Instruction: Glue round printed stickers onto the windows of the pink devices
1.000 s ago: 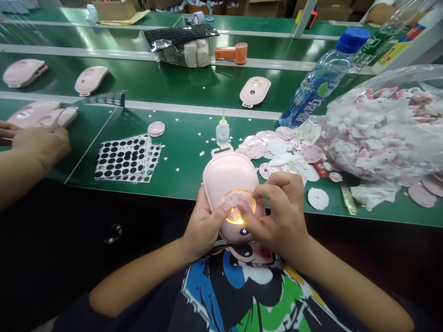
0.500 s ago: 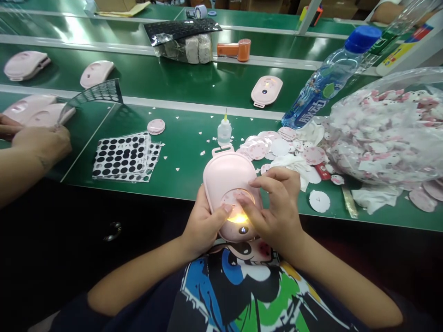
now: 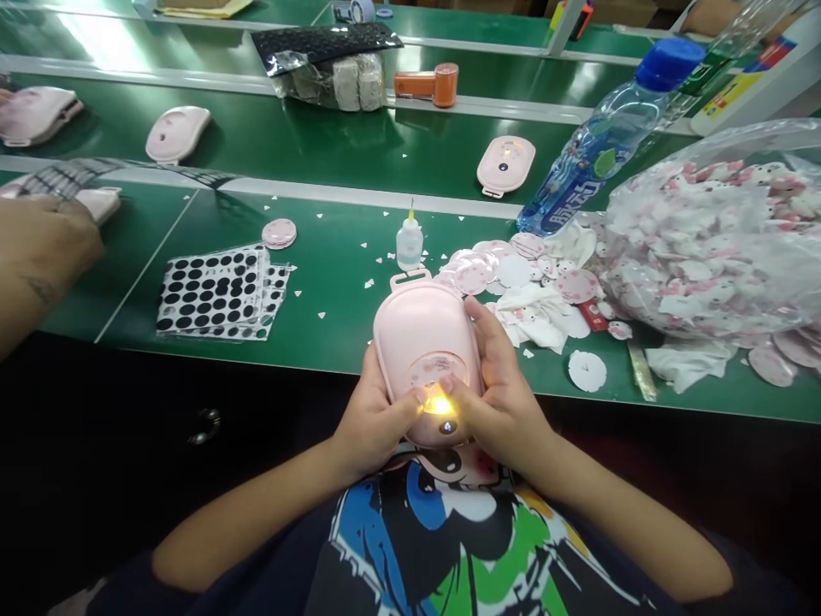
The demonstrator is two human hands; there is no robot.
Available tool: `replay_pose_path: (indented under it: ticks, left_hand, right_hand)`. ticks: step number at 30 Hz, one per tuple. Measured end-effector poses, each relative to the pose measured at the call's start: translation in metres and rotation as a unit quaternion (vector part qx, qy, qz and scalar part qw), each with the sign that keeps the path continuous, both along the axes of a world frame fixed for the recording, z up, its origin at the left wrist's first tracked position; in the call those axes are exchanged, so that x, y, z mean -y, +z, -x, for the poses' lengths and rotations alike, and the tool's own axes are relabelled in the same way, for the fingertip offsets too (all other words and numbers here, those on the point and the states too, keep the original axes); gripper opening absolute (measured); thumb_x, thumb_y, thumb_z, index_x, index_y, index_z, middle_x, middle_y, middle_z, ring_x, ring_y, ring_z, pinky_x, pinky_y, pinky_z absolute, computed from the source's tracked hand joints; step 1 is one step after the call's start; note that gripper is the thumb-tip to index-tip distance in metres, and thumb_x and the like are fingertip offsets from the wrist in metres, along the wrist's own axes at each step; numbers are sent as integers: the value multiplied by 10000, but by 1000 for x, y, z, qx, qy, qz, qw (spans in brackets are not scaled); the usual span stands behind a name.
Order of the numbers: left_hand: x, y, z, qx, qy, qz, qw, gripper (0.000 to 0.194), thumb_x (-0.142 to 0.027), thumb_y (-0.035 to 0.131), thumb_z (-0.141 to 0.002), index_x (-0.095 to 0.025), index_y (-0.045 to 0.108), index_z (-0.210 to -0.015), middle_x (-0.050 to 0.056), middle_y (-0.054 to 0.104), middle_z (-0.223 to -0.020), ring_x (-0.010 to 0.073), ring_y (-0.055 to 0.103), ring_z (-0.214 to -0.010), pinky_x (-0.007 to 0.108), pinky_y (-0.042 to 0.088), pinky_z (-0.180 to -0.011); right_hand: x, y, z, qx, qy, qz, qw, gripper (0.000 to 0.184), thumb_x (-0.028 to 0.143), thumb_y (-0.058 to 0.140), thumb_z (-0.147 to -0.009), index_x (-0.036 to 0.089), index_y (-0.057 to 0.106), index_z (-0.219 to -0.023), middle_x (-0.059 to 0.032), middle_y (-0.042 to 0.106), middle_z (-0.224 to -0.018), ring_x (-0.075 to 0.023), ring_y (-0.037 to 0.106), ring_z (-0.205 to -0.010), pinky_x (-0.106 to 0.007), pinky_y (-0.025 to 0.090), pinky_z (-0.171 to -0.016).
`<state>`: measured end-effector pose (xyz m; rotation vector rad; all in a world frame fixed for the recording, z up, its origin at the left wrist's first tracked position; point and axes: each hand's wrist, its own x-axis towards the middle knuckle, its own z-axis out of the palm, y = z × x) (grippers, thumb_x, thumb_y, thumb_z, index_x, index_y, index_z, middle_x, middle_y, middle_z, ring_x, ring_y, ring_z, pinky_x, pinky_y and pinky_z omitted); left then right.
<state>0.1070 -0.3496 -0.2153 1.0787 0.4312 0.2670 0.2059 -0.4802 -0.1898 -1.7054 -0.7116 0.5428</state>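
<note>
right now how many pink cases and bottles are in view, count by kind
pink oval cases: 5, one held in the person's left hand and right hand, one partly under a co-worker's hand, where more could be hidden
clear water bottle with blue cap: 1
small dropper bottle: 1
clear bottle at top right: 1
total: 8

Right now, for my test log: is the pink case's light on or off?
On: the pink case glows yellow at the lower edge of its round disc.

A pale pink oval plastic case (image 3: 416,323) glows amber under its round patterned disc (image 3: 440,370).
</note>
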Motion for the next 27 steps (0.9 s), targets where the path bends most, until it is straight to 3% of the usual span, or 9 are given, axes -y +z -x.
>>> replay_pose_path:
  ticks: [11,21,27]
  left_hand:
    - [3,5,-3,-13,13,33,999,454,-295,722,-810,-257,501,-1205,47,643,-1106,247,631,-986,363,553,-800]
    - [4,9,-5,2,6,35,999,552,-297,712,-812,-263,472,-1307,82,623,-1234,297,603,-1126,424,538,-900]
    - [2,5,-1,0,8,4,1000,649,-185,705,-736,-271,463,-1333,62,612,-1240,299,564,-1182,421,492,-968]
  right_hand:
    - [3,4,6,-19,-9,-9,1000,777,194,558,-864,351,143,-1501,-101,289,-1561,-305,386,-1394,-553,470,-1047]
    - [9,1,8,-17,-14,-12,1000,830,184,596,-842,377,138,-1506,-88,276,-1568,-303,399,-1384,-568,434,-1075]
    - [7,-1,10,-28,-2,-15,999,860,193,607,-837,385,99,-1504,-104,311,-1544,-303,438,-1352,-568,456,-1047]
